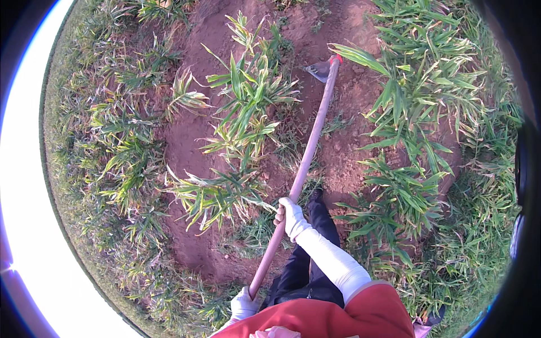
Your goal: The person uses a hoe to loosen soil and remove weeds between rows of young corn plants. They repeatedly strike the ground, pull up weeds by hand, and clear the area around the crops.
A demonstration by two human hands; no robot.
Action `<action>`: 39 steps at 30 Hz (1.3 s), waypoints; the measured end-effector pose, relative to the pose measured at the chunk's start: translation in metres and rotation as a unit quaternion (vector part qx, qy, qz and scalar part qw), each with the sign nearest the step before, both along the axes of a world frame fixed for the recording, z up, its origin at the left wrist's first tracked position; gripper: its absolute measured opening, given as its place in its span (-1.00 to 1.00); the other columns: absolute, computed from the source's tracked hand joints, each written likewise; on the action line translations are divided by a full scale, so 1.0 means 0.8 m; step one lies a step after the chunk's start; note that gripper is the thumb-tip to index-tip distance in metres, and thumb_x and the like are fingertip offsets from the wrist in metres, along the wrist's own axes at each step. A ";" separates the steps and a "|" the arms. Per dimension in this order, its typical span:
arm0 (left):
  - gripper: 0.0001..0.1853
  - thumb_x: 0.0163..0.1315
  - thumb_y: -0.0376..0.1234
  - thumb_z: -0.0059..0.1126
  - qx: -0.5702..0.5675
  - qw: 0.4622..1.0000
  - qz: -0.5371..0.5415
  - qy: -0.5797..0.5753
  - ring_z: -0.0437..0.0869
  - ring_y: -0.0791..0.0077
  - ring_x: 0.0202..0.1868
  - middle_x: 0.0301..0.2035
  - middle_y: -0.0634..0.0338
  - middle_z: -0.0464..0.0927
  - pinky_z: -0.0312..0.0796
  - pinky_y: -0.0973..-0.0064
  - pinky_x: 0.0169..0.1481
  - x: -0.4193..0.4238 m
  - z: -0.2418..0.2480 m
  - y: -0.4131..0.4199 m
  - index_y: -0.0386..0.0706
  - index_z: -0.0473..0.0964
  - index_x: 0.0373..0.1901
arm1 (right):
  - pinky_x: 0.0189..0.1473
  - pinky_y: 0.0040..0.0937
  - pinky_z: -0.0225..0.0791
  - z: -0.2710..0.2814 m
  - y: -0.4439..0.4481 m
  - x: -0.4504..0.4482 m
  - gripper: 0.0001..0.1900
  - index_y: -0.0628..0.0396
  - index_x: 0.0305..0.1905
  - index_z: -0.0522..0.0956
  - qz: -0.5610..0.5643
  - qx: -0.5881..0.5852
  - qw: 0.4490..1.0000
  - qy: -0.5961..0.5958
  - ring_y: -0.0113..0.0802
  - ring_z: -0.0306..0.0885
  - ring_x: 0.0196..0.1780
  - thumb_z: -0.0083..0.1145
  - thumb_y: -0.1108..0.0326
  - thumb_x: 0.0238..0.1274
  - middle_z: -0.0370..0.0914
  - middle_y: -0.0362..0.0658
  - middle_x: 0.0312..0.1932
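A long-handled hoe runs slantwise before me, its wooden handle [310, 148] rising from lower left to upper right. My right hand [292, 219], in a white sleeve that covers the back of the hand, grips the handle partway along. Low in the view, my left hand [243, 303], also covered in white, is closed around the handle's butt end. The hoe's metal blade [320, 71] is at the far end, over the reddish soil [351, 169] between two plant rows. Red material [336, 59] shows where blade and handle meet. Whether the blade touches the ground, I cannot tell.
Leafy plants with browning tips [249, 84] stand in a row left of the handle. Another row [405, 93] is on the right, one leaf reaching near the hoe head. Low weeds [253, 236] grow near my dark-trousered legs [323, 219]. Denser plants [122, 160] cover the far left.
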State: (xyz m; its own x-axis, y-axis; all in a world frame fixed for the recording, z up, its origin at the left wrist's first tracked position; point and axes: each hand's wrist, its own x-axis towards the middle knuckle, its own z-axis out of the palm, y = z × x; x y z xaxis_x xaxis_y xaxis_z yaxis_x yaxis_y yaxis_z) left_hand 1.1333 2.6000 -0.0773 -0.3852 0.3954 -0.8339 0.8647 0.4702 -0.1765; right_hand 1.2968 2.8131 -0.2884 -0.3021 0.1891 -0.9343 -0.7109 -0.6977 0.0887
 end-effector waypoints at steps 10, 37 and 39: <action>-0.60 0.18 -0.05 0.20 -0.101 0.986 0.081 -0.104 0.68 -0.12 -0.27 -0.38 -0.10 0.65 0.49 0.13 -0.17 0.027 0.009 0.101 -0.15 0.51 -0.14 | -0.60 -0.46 0.10 -0.067 -0.009 0.070 -0.71 -0.10 -0.41 0.36 -0.138 0.013 0.987 0.081 -0.54 0.10 -0.68 0.13 0.04 0.32 0.10 -0.44 -0.70; -0.65 0.10 -0.19 0.37 -0.109 0.954 0.271 -0.071 0.57 0.57 -0.41 -0.46 0.25 0.61 0.44 0.47 -0.30 0.023 0.061 0.090 -0.20 0.61 -0.15 | -0.39 -0.29 0.48 -0.063 0.082 0.115 -0.71 -0.02 -0.45 0.36 -0.097 -0.015 0.992 -0.074 -0.44 0.31 -0.62 0.12 0.14 0.32 0.31 -0.31 -0.61; -0.66 0.10 -0.19 0.37 -0.112 0.954 0.266 -0.078 0.57 0.57 -0.41 -0.46 0.25 0.61 0.44 0.47 -0.30 0.024 0.061 0.079 -0.20 0.61 -0.16 | -0.46 -0.32 0.45 -0.059 0.050 0.084 -0.72 -0.02 -0.44 0.36 -0.062 -0.065 0.987 -0.134 -0.46 0.31 -0.62 0.14 0.16 0.32 0.29 -0.32 -0.63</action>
State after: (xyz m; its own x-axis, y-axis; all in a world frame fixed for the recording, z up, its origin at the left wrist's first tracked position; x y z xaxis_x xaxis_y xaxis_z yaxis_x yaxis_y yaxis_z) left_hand 1.1526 2.6629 -0.0283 -0.3458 -0.0156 -0.9382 0.5385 0.8155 -0.2121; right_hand 1.3642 2.8529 -0.3355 -0.0220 0.0814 -0.9964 -0.8000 -0.5992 -0.0313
